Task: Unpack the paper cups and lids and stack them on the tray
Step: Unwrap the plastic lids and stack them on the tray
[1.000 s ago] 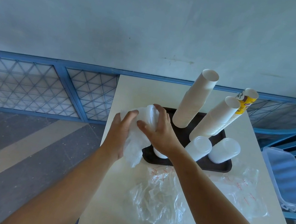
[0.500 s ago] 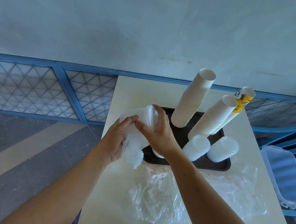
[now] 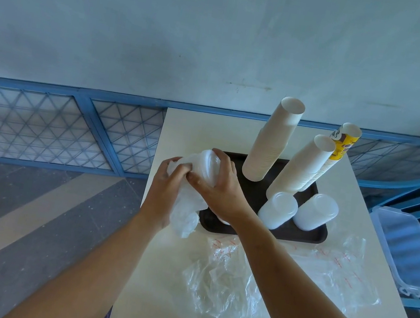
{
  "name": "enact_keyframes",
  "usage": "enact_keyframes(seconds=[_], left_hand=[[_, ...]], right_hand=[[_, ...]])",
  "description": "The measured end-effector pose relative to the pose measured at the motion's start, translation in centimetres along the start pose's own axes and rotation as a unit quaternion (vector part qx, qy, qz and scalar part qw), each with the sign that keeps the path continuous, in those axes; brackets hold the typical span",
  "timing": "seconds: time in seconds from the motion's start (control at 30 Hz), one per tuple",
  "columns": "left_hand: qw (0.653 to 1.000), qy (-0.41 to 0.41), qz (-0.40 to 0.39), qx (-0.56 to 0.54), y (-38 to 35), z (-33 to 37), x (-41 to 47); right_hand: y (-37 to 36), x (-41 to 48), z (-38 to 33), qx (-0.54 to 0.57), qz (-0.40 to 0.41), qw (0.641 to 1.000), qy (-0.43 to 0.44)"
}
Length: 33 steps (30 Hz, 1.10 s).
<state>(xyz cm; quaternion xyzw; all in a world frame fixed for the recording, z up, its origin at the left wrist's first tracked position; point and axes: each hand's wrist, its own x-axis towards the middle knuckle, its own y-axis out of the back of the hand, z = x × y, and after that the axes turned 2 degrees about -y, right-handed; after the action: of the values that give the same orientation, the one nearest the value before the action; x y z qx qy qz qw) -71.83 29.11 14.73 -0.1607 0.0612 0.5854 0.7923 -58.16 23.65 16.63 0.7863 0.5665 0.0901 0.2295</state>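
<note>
Black tray (image 3: 301, 235); on it 3 tall cup stacks (image 3: 272, 141), 2 lid stacks (image 3: 277, 210); 1 bagged lid stack (image 3: 206, 168) at left end

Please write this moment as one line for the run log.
step: unwrapping lids | left hand: grips plastic wrap | right hand: grips wrapped lids | tray: three cup stacks, two lid stacks

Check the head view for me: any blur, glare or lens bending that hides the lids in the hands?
Head view: light is soft and even, with no hard shadows or glare; the lid stack between the left hand and right hand reads clearly, though its clear wrap washes out pale; wide-angle bending seems to splay the cup stacks outward; the plastic box at the right edge looks smeared.
</note>
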Motion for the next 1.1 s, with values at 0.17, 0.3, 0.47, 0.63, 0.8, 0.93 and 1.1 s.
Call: enact_keyframes(seconds=[0.17, 0.3, 0.47, 0.63, 0.8, 0.93, 1.1], left_hand=[[0.999, 0.037, 0.006, -0.039, 0.1, -0.3, 0.4], [0.996, 0.078, 0.011, -0.043, 0.5, -1.1, 1.5], [0.992, 0.113, 0.006, -0.052, 0.7, -2.1, 2.7], [0.991, 0.122, 0.038, -0.039, 1.5, -3.7, 4.4], [0.986, 0.133, 0.081, -0.062, 1.7, -4.5, 5.2], [0.985, 0.138, 0.065, -0.081, 2.1, -5.4, 5.9], [0.984, 0.14, 0.057, -0.096, 2.9, -6.6, 6.9]], right_hand=[[0.6, 0.4, 0.0, 0.002, 0.004, 1.0, 0.003], [0.8, 0.8, 0.2, -0.014, 0.025, 1.0, 0.008], [1.7, 1.5, 0.6, -0.028, 0.04, 0.999, 0.01], [4.5, 3.9, 1.6, -0.194, 0.079, 0.976, 0.062], [5.5, 7.9, 4.5, -0.38, 0.043, 0.922, 0.066], [4.2, 10.7, 7.0, -0.429, -0.014, 0.902, 0.035], [2.0, 13.1, 10.4, -0.422, -0.072, 0.903, -0.023]])
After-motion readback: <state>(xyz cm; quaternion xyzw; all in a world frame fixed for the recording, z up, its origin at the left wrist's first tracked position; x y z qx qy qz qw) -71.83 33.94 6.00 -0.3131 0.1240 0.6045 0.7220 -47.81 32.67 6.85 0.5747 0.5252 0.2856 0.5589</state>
